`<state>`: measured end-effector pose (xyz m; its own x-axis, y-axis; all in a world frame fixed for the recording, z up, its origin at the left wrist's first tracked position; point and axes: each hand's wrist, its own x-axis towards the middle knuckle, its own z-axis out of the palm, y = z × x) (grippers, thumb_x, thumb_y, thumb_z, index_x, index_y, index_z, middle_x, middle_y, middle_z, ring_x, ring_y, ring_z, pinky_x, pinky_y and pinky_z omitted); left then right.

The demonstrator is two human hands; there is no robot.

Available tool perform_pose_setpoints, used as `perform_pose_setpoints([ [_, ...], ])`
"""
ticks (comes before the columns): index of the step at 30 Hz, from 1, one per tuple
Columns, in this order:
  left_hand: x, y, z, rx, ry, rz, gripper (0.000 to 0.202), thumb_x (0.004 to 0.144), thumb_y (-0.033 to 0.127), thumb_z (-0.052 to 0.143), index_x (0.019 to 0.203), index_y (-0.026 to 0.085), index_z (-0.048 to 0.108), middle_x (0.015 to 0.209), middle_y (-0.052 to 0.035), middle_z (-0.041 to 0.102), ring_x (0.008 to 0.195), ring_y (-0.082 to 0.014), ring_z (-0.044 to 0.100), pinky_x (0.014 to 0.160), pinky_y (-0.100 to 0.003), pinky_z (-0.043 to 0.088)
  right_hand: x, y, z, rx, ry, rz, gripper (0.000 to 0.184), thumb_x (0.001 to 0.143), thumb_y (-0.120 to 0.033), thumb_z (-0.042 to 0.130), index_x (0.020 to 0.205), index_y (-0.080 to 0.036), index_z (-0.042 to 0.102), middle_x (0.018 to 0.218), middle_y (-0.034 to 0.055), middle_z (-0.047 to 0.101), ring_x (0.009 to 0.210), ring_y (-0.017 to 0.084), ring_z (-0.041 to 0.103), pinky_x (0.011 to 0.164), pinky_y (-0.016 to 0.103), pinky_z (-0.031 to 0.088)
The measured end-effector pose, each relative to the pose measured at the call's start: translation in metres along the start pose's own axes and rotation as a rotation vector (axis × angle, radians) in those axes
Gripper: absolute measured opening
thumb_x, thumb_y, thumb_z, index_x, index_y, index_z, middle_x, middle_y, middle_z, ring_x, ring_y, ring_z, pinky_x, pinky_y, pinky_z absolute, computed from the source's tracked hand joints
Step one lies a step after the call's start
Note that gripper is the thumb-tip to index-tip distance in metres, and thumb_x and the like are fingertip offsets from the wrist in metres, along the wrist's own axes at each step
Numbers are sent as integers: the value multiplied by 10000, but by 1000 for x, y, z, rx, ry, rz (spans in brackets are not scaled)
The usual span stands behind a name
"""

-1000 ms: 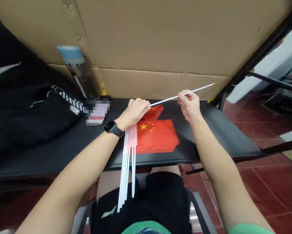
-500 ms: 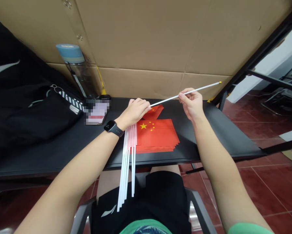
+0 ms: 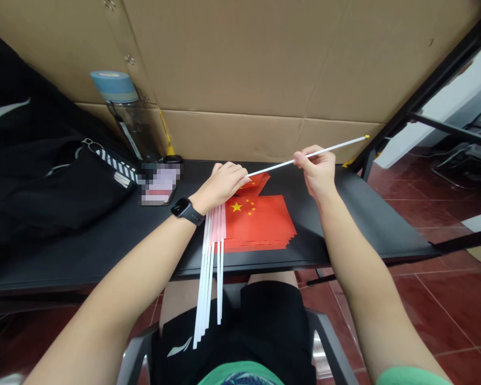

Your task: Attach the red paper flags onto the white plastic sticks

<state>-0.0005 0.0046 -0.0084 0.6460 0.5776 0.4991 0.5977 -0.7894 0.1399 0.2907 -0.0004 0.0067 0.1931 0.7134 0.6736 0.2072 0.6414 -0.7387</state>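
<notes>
A thin white flagpole (image 3: pixel 340 145) with a yellow tip slants up to the right, pinched in my right hand (image 3: pixel 315 168) between thumb and fingers. Its lower end runs under the fingers of my left hand (image 3: pixel 224 184), which is closed on it; the very end is hidden. Partly behind my left hand lies a small red flag (image 3: pixel 257 185) with yellow stars. Nearer to me, a stack of red flags (image 3: pixel 264 222) lies flat, with several white poles (image 3: pixel 204 289) sticking out past the table's front edge over my lap.
The black table (image 3: pixel 356 224) stands against a cardboard wall (image 3: pixel 240 69). At the left are a black bag (image 3: pixel 43 176), a clear bottle (image 3: pixel 131 128) with a blue lid, and a phone (image 3: pixel 160 184). A dark metal frame (image 3: pixel 417 91) rises at the right.
The pole's yellow tip and my right hand have shifted very slightly to the right. My left hand and the flag stack stay about where they were.
</notes>
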Motion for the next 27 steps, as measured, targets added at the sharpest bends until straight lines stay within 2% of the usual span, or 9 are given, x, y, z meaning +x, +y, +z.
perform_pose_setpoints([
  [6, -1, 1, 0, -7, 1, 3, 372, 1136, 414, 363, 949, 221, 619, 1019, -69, 696, 1014, -261, 585, 877, -404, 325, -6, -10, 6, -11, -63, -3, 424, 703, -600, 929, 696, -252, 687, 674, -8, 652, 606, 149, 588, 610, 331, 545],
  [14, 0, 8, -4, 26, -15, -10, 372, 1133, 439, 380, 996, 227, 652, 1051, -70, 721, 1031, -265, 593, 875, -407, 336, -20, -18, 24, -58, -268, 91, 371, 699, -572, 936, 777, -256, 758, 736, 12, 712, 650, 173, 616, 636, 350, 533],
  [17, -1, 4, -6, 39, -15, -26, 342, 1117, 466, 434, 1058, 231, 675, 1090, -76, 730, 1039, -269, 598, 890, -414, 346, -18, -10, 23, -24, -228, 132, 372, 704, -565, 933, 777, -250, 748, 736, 5, 695, 663, 169, 620, 664, 344, 536],
  [22, -3, -10, -8, 83, 2, -82, 293, 1108, 399, 455, 1083, 236, 697, 1114, -92, 730, 1080, -288, 591, 899, -428, 354, -7, 9, 10, 60, -77, 164, 403, 680, -561, 948, 769, -247, 712, 710, -20, 633, 607, 127, 545, 602, 300, 481],
  [24, -3, -12, -8, 89, 10, -97, 316, 1115, 387, 428, 1076, 239, 703, 1106, -92, 731, 1081, -288, 587, 897, -430, 352, -6, 14, 10, 39, -61, 184, 438, 671, -600, 936, 774, -247, 697, 720, -22, 627, 599, 124, 530, 583, 295, 471],
  [27, -3, -6, -7, 97, 14, -90, 351, 1123, 396, 404, 1054, 235, 708, 1086, -89, 737, 1064, -283, 583, 891, -432, 348, -11, 16, 20, 11, -81, 215, 470, 662, -637, 918, 787, -248, 687, 742, -14, 641, 628, 135, 560, 599, 300, 494],
])
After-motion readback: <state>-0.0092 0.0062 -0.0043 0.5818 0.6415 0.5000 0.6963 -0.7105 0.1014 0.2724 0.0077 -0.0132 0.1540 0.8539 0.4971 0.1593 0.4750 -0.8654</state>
